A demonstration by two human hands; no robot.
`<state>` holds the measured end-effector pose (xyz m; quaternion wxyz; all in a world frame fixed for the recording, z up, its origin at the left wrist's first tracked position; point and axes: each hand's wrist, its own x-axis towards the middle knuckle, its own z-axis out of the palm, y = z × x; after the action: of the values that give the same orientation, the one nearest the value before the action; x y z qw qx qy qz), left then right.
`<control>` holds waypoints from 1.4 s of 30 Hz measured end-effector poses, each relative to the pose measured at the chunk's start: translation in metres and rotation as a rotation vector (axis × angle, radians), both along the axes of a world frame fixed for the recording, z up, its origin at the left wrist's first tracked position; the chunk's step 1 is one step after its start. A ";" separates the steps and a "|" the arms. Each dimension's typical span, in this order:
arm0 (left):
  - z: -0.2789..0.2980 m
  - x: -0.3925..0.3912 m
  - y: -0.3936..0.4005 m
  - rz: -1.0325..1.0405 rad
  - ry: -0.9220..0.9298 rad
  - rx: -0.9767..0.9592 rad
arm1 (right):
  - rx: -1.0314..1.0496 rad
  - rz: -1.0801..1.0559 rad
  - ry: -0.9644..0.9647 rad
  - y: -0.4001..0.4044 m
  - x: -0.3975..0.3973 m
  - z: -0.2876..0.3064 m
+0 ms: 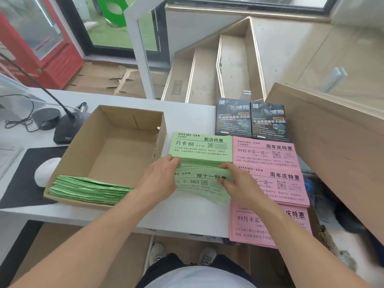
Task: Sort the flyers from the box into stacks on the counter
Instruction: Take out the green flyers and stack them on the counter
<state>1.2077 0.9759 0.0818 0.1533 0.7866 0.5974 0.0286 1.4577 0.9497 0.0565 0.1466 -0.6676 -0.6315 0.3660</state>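
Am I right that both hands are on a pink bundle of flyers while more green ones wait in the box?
Not quite: in the head view the bundle under the left hand and right hand is green, not pink. More green flyers do wait in the box.

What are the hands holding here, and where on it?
Both hands grip the green flyer stack on the counter: left hand at its left end, right hand at its right end.

Box (116, 142) is plain brown cardboard, matt. Right of it, the green flyers (200, 147) and pink flyers (268, 152) look like thin matt paper; the black flyers (233, 117) behind those look glossier. Counter (187, 113) under the box is smooth white.
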 end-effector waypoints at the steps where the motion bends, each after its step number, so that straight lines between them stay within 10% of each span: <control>1: 0.001 0.001 0.005 -0.018 0.027 -0.021 | -0.037 0.002 0.017 0.001 -0.002 -0.001; 10: -0.029 0.012 0.025 -0.147 0.257 -0.019 | 0.329 0.068 -0.621 0.010 -0.022 -0.028; 29: -0.047 0.010 -0.004 -0.270 0.233 0.001 | 0.209 0.244 -0.593 -0.024 -0.037 -0.037; 37: -0.006 -0.027 -0.009 -0.183 -0.387 0.346 | 0.296 0.256 -0.456 0.006 -0.074 0.009; 42: 0.008 -0.089 0.005 0.101 -0.437 0.420 | 0.451 0.260 -0.133 0.038 -0.140 0.046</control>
<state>1.1189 0.9811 0.0903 0.1106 0.7455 0.5698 0.3276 1.3181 0.9873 0.1024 0.2015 -0.5538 -0.7859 0.1871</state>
